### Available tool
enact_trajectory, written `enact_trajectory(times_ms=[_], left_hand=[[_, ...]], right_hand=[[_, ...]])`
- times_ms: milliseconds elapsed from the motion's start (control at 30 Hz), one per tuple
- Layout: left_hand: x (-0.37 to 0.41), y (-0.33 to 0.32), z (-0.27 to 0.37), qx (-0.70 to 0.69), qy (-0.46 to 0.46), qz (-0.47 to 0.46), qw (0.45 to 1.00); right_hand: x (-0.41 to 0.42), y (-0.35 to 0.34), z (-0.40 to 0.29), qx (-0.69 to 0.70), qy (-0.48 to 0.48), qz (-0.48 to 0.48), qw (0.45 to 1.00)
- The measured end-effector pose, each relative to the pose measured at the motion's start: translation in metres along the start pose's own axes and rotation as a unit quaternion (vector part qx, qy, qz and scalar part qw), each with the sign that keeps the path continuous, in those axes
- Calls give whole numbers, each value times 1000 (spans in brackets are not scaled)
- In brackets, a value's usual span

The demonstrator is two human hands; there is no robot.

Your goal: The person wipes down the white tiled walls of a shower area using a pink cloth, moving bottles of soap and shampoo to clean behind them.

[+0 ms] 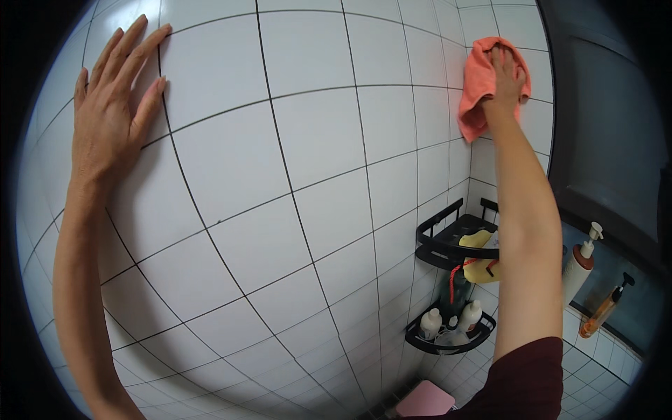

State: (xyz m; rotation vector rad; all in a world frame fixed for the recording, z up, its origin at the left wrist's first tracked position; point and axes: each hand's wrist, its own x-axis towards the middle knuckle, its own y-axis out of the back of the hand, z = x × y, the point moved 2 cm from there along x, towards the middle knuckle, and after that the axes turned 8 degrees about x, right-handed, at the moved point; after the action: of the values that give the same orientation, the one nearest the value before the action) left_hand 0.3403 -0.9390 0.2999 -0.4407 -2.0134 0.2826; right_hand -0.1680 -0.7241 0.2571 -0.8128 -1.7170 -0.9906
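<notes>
My left hand (110, 105) lies against the white tiled wall (226, 136) at the upper left, its fingers spread and nothing in it. High on the right, my right hand (506, 79) holds a coral-coloured cloth (476, 79) against the tiles at the inner corner of two walls. Folds of the cloth hang below and around the fingers. The forearm reaches up past the corner shelves and hides part of the upper one.
A black corner shelf (438, 254) holds a yellow item (480, 270). Below it, another black shelf (415, 341) carries white bottles (431, 323). A pump bottle (577, 268) and an amber bottle (598, 315) stand by a dark-framed window (604, 110). Something pink (425, 400) sits low down.
</notes>
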Motion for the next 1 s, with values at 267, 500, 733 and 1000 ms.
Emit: enact_trajectory(times_ms=[267,500,733,1000], left_hand=[[-4,-1,-20,-36,-46,48,997],[17,57,30,-50,88,-141,985],[-3,54,6,-118,45,-106,986],[-99,114,-44,-189,-86,-130,970]], right_hand=[[-17,-49,-47,243,-44,48,968],[-40,-4,-77,455,-154,-87,873],[-149,102,-150,474,-45,-75,876],[-449,123,-133,495,36,-117,860]])
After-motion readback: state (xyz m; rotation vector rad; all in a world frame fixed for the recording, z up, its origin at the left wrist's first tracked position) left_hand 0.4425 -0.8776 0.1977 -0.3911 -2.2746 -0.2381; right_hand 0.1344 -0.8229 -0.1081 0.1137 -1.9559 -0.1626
